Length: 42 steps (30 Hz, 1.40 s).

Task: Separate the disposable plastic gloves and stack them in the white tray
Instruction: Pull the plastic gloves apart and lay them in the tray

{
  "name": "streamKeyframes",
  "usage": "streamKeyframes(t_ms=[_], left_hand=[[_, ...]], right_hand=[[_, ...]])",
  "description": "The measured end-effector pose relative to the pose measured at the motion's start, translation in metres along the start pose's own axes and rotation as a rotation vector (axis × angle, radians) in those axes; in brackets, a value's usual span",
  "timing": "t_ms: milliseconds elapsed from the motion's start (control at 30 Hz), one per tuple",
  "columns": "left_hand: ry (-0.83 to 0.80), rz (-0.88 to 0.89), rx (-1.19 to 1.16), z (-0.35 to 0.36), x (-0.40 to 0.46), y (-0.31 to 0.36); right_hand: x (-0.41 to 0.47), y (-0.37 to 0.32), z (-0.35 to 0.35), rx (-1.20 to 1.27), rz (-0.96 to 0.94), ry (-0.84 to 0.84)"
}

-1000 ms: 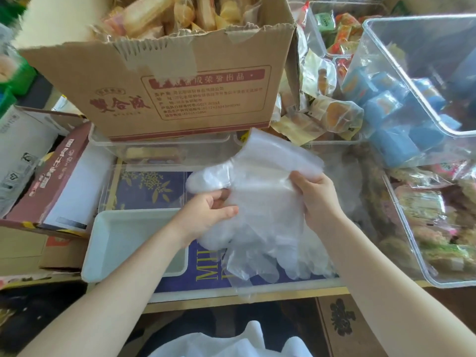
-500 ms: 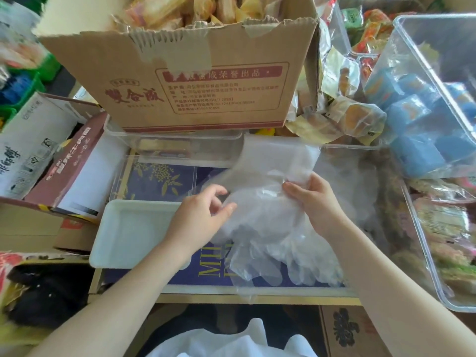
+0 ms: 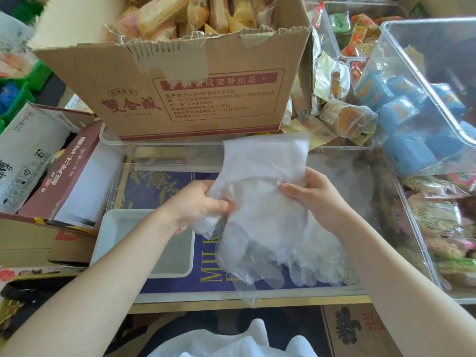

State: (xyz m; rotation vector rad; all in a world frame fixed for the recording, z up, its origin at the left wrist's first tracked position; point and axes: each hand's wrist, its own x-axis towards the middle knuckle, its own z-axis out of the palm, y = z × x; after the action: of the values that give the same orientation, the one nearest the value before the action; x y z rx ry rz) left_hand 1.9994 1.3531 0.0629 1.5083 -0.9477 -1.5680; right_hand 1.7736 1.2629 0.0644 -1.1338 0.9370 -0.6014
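A bunch of clear disposable plastic gloves [image 3: 262,202] hangs between my two hands, cuffs up and fingers drooping onto the blue printed surface. My left hand [image 3: 195,204] pinches the left edge of the bunch, where a thumb part is crumpled. My right hand [image 3: 311,194] grips the right edge near the cuffs. The white tray [image 3: 113,228] lies low on the left, partly under my left forearm, and looks bare inside.
A large cardboard box [image 3: 185,81] of wrapped snacks stands behind the gloves. Clear plastic bins [image 3: 422,81] with blue packets and snacks crowd the right. A maroon box [image 3: 64,171] and a white carton [image 3: 23,150] sit at left.
My left hand, open and off the gloves half a second ago, has closed on the bunch's left edge. The camera has shifted a little; my right hand keeps its grip.
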Motion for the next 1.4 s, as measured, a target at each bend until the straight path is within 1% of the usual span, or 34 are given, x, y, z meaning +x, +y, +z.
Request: streamKeyframes(t_ms=[133,233,333,400,467,533,600,733,800,933,1033,1100,1167,1233,1267,1333,1400], left_hand=[[0.155,0.052,-0.025,-0.005,0.005,-0.002],[0.193,0.045,0.024,-0.011,0.006,0.001],[0.188,0.062,0.003,-0.012,0.005,0.005],[0.149,0.076,-0.04,-0.012,0.001,0.007],[0.13,0.082,-0.007,-0.013,-0.001,0.005],[0.171,0.09,0.056,-0.014,-0.002,0.003],[0.194,0.101,0.069,-0.016,-0.002,0.003],[0.17,0.127,0.054,-0.018,-0.003,0.004],[0.163,0.131,0.02,-0.019,-0.003,0.004],[0.109,0.166,-0.001,-0.024,-0.004,0.006],[0.079,0.182,0.029,-0.029,-0.007,0.006],[0.047,0.201,0.003,-0.031,-0.008,0.008],[-0.002,0.211,-0.059,-0.034,-0.011,0.009],[-0.083,0.253,-0.084,-0.038,-0.015,0.013],[-0.131,0.288,-0.075,-0.041,-0.017,0.015],[-0.211,0.353,-0.043,-0.045,-0.023,0.021],[-0.234,0.382,0.029,-0.051,-0.026,0.024]], right_hand=[[-0.003,0.0,-0.005,-0.186,0.12,-0.106],[-0.003,0.001,0.0,-0.19,0.107,-0.072],[-0.001,0.001,0.008,-0.156,0.093,-0.035],[0.0,0.001,0.011,-0.158,0.088,0.002],[0.001,0.001,0.014,-0.17,0.08,0.017],[0.001,0.001,0.018,-0.176,0.08,0.007],[0.001,-0.001,0.021,-0.18,0.074,-0.009],[0.001,-0.008,0.018,-0.148,0.092,-0.057],[0.003,-0.009,0.019,-0.173,0.093,-0.069],[0.006,-0.007,0.023,-0.167,0.047,-0.058],[0.005,-0.009,0.024,-0.106,0.038,-0.068],[0.006,-0.01,0.024,-0.037,0.04,-0.068],[0.002,-0.016,0.026,0.04,0.047,-0.044],[-0.001,-0.024,0.024,0.047,-0.013,-0.039],[-0.002,-0.026,0.019,0.065,-0.048,-0.072],[-0.003,-0.03,0.017,0.068,-0.035,-0.185],[0.001,-0.026,0.011,0.097,0.037,-0.239]])
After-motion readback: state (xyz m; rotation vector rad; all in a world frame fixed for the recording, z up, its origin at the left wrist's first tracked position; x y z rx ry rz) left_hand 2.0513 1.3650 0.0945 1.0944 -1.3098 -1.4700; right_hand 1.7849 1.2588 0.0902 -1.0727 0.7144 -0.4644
